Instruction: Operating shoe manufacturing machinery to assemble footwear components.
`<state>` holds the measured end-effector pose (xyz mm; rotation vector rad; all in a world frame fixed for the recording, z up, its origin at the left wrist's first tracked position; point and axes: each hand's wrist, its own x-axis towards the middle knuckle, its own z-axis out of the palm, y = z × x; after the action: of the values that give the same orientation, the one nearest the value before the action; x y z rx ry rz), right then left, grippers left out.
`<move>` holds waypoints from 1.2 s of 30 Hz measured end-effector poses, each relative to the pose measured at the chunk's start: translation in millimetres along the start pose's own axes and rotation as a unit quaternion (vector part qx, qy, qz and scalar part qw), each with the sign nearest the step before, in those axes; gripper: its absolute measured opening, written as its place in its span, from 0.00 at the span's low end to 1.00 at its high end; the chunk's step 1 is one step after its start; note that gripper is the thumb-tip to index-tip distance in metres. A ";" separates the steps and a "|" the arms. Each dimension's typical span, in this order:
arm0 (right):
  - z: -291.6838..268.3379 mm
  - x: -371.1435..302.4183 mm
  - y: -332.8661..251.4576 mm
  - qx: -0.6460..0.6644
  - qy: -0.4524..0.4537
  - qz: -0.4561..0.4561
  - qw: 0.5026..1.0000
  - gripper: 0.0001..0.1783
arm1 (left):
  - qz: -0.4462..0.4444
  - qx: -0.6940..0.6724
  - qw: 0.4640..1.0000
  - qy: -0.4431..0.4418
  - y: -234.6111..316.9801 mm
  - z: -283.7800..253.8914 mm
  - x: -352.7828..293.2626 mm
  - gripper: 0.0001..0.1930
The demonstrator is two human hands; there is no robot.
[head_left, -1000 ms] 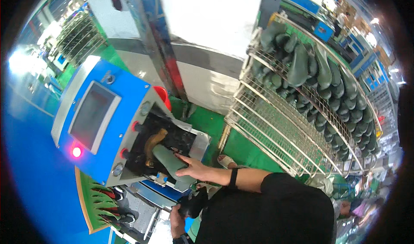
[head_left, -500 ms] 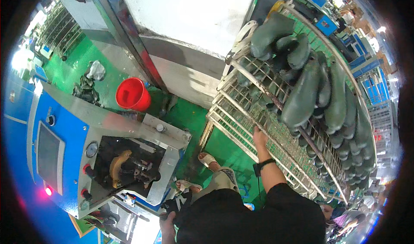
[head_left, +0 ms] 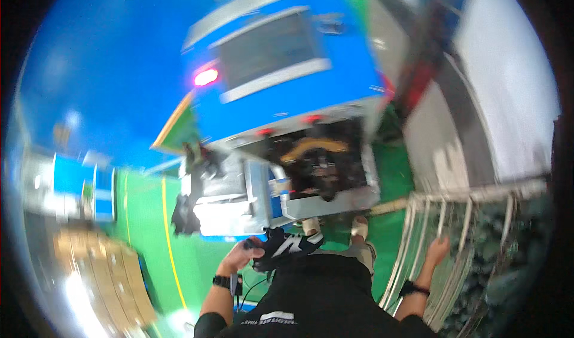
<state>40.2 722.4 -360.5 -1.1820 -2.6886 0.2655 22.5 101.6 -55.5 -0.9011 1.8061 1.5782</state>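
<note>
In my left hand (head_left: pixel 240 255) is a black shoe (head_left: pixel 287 246) with white stripes on its side, held at waist height in front of me. My fingers are closed on its left end. Out to the right, my right hand (head_left: pixel 438 251) is closed around a pale metal rail of a wire rack (head_left: pixel 409 236). Dark green shoe lasts (head_left: pixel 526 248) lie on that rack, smeared by motion. Straight ahead stands a blue machine (head_left: pixel 353 69) with a screen and a lit red lamp. Its dark recess holds a curved yellowish part (head_left: pixel 314 147).
Left of the machine is a white worktable (head_left: pixel 224 216) with dark items at its back and side. Cardboard boxes (head_left: pixel 113 272) stand at the lower left. A yellow line (head_left: pixel 170 242) runs along the green floor. A white and grey wall (head_left: pixel 442 129) borders the right.
My view has swung left, so the machine now sits ahead and the rack is at the lower right. The left hand has come up into view with the shoe.
</note>
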 end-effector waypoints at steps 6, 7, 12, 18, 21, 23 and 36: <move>-167.5 -39.1 -276.1 0.371 -0.204 -0.355 0.833 0.11 | 0.240 -0.304 0.904 0.182 -71.0 -118.0 52.6 0.19; -191.1 -47.4 -322.2 0.372 -0.211 -0.370 0.824 0.11 | 0.251 -0.231 0.902 0.264 -76.4 -141.2 65.5 0.17; -270.9 -86.5 -522.6 0.420 0.056 -0.646 0.636 0.19 | 0.117 0.209 0.877 0.417 -146.0 -232.0 158.7 0.23; -237.4 -114.7 -639.5 0.129 0.252 -0.614 0.737 0.34 | -0.062 0.298 0.828 0.471 -85.6 -247.8 181.2 0.20; -226.1 -113.3 -639.9 0.127 0.289 -0.602 0.734 0.34 | 0.079 0.188 0.872 0.445 -16.3 -277.2 209.4 0.23; -225.5 -118.5 -642.0 0.136 0.297 -0.609 0.723 0.34 | 0.138 -0.070 0.900 0.407 -23.0 -309.2 293.0 0.31; -231.4 -125.8 -623.4 0.058 0.277 -0.631 0.722 0.37 | 0.124 -0.096 0.836 0.526 33.9 -326.2 478.8 0.29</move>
<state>-260.0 234.1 -0.8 0.6700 -2.2131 -0.1357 -292.4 -275.3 -364.7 -1.9748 2.5766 1.5328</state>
